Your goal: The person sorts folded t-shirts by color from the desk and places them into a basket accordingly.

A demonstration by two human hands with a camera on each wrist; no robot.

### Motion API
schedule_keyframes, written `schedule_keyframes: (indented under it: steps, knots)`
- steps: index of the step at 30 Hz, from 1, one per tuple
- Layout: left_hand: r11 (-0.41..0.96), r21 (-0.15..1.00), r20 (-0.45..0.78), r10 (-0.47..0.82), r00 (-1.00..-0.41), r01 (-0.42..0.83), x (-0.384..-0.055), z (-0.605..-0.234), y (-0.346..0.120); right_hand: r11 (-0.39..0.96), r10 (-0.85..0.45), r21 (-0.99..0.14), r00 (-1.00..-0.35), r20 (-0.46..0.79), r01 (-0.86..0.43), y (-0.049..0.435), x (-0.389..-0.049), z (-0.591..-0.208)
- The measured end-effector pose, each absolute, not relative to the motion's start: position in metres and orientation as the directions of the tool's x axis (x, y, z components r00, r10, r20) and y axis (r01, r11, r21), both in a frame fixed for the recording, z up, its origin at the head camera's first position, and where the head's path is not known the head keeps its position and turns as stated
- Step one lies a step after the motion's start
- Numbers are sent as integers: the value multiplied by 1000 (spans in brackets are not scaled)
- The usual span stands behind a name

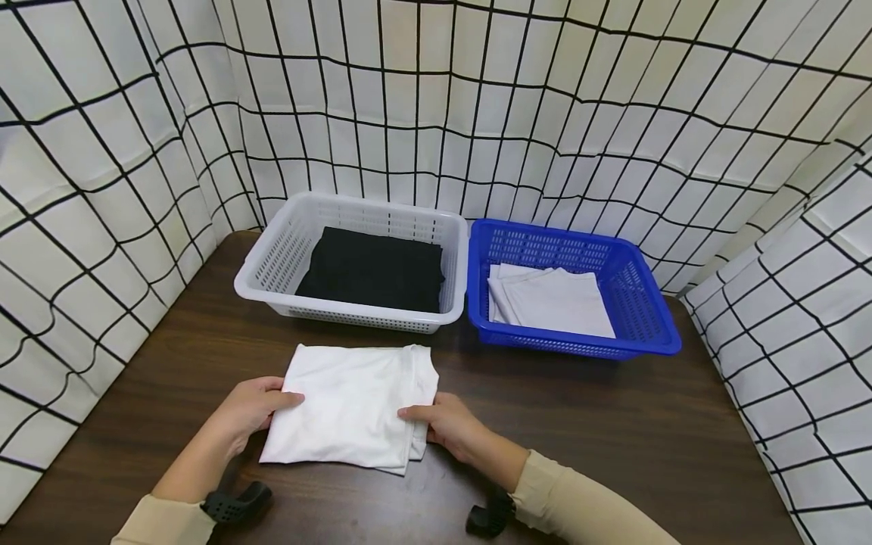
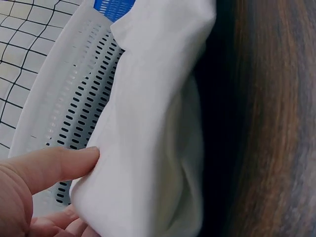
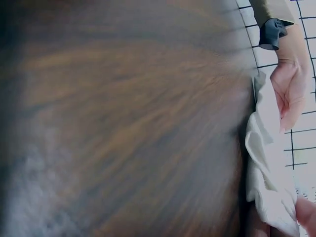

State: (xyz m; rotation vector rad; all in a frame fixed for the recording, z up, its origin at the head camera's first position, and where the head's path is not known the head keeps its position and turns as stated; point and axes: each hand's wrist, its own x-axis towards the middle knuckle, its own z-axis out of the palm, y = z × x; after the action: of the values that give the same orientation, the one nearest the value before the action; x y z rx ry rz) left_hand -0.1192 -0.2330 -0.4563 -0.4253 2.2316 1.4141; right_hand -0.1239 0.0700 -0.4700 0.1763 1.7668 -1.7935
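Note:
A folded white cloth, perhaps a shirt [image 1: 347, 409], is held between both hands in front of the white basket. My left hand [image 1: 252, 409] pinches its left edge, thumb on top and fingers beneath, as the left wrist view also shows with the thumb [image 2: 64, 168] on the fabric. On the opposite edge my right hand [image 1: 453, 428] pinches the layered side, its thumb [image 1: 415, 413] over the cloth. In the right wrist view the cloth [image 3: 269, 168] appears edge-on with loose folds, above the wooden surface.
A white basket [image 1: 269, 291] at the back holds folded black cloth [image 1: 375, 269]. Beside it on the right, a blue basket [image 1: 640, 303] contains folded white cloths [image 1: 555, 299]. Black-gridded white curtains [image 1: 422, 98] surround the brown wooden table [image 1: 599, 424].

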Motion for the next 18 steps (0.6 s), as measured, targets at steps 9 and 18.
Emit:
schedule_keyframes:
  steps: [9,18]
  knots:
    - [402,781,-521,-2,-854,-478,-117,-448,-224,111,-314,-880,-824,-472,462,77,-125,-468]
    - [297,823,-508,4,-861,-485,-116,-449,-213,109,-324,-892,-833,-449,439,92,-129,-457]
